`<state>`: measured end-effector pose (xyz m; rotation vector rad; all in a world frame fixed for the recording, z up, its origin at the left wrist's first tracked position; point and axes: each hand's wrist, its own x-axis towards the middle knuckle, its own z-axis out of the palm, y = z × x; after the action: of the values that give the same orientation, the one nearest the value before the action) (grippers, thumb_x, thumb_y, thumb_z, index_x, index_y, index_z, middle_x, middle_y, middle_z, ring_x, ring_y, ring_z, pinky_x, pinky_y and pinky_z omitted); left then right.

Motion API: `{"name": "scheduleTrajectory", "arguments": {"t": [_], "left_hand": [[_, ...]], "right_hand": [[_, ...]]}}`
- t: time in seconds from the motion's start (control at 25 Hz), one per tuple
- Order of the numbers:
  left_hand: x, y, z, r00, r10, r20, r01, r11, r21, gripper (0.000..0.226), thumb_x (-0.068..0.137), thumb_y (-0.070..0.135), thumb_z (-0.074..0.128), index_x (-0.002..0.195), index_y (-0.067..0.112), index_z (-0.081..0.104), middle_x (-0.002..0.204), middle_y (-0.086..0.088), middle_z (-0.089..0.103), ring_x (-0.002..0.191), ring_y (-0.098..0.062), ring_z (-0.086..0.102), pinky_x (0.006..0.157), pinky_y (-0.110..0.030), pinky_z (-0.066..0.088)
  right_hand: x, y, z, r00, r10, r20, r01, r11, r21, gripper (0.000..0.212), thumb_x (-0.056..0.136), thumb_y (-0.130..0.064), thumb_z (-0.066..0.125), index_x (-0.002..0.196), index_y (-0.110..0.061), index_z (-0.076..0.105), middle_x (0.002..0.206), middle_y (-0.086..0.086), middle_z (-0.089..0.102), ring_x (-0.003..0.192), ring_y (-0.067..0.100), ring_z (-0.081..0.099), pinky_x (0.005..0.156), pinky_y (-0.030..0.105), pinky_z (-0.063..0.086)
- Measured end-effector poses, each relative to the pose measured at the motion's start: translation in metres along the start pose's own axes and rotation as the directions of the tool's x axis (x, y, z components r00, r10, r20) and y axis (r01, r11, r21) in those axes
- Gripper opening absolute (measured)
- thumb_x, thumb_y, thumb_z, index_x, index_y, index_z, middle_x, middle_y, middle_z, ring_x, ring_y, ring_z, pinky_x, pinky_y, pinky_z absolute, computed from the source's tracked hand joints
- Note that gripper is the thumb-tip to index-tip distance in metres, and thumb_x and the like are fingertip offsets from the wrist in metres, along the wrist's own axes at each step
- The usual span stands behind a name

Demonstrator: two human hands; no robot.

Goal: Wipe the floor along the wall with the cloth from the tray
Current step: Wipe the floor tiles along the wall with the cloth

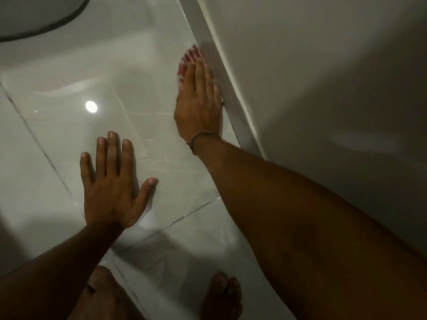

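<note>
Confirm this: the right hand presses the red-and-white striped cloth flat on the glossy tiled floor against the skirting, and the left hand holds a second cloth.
One detail is wrong. In the head view the left hand holds nothing; it lies open, palm down, on the glossy tiled floor. The right hand does press the red-and-white striped cloth flat beside the white skirting.

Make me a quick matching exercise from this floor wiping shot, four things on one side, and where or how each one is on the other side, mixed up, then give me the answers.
1. cloth
2. left hand
3. wrist band
4. round light reflection

A. flat on the tile, fingers spread, empty
B. on the glossy floor beyond the left hand
C. red and white, pressed under the right hand at the baseboard
D. around the right wrist

Pairs: 1-C, 2-A, 3-D, 4-B
</note>
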<state>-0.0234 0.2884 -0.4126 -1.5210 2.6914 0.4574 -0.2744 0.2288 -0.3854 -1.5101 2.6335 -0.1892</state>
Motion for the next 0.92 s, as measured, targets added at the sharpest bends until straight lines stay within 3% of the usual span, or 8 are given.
{"name": "scheduleTrajectory", "arguments": {"t": [0.16,0.36,0.6,0.76,0.92], "left_hand": [[-0.001,-0.001,0.001,1.000,-0.001,-0.006,0.001,1.000,0.014,0.102,0.097,0.075,0.030,0.175,0.017,0.000,0.186,-0.011,-0.008,0.173,-0.032,-0.006,0.137,-0.058,-0.005],[-0.002,0.000,-0.001,1.000,0.000,0.007,0.000,1.000,0.027,0.101,0.099,0.075,0.030,0.175,0.016,0.001,0.186,-0.012,-0.006,0.173,-0.032,-0.006,0.137,-0.059,-0.003],[-0.001,0.004,-0.006,0.999,-0.007,0.040,0.007,1.000,0.016,0.098,0.102,0.073,0.029,0.175,0.015,-0.001,0.186,-0.013,-0.007,0.172,-0.030,-0.009,0.137,-0.055,-0.008],[0.000,0.007,-0.025,0.989,-0.025,0.148,0.028,0.999,-0.020,0.096,0.105,0.074,0.025,0.174,0.014,-0.002,0.186,-0.015,-0.006,0.172,-0.033,-0.007,0.136,-0.059,-0.002],[-0.025,0.018,-0.072,0.945,-0.096,0.312,0.113,0.993,-0.038,0.101,0.102,0.079,0.014,0.174,0.010,0.001,0.186,-0.013,-0.004,0.172,-0.032,-0.004,0.137,-0.059,0.002]], "right_hand": [[-0.016,0.011,-0.006,0.999,-0.024,0.045,0.024,1.000,0.017,0.060,0.111,-0.033,0.041,0.164,-0.007,0.029,0.173,0.017,0.030,0.162,0.031,0.028,0.131,0.043,0.025],[-0.113,0.050,-0.015,0.992,0.080,0.100,-0.075,0.995,-0.060,0.064,0.109,-0.035,0.048,0.163,-0.009,0.027,0.172,0.016,0.033,0.160,0.031,0.033,0.130,0.044,0.024],[-0.233,0.098,-0.022,0.966,0.228,0.121,-0.218,0.972,-0.091,0.062,0.103,-0.011,0.060,0.160,-0.010,0.035,0.168,0.013,0.043,0.153,0.031,0.044,0.113,0.049,0.051],[-0.310,0.131,-0.043,0.924,0.345,0.164,-0.314,0.931,-0.189,0.056,0.094,0.002,0.051,0.149,-0.007,0.057,0.158,0.011,0.057,0.127,0.036,0.051,0.087,0.050,0.058],[-0.362,0.146,-0.085,0.848,0.430,0.309,-0.368,0.898,-0.240,0.052,0.093,0.014,0.048,0.139,-0.001,0.066,0.144,0.017,0.068,0.105,0.047,0.068,0.084,0.054,0.064]]}}
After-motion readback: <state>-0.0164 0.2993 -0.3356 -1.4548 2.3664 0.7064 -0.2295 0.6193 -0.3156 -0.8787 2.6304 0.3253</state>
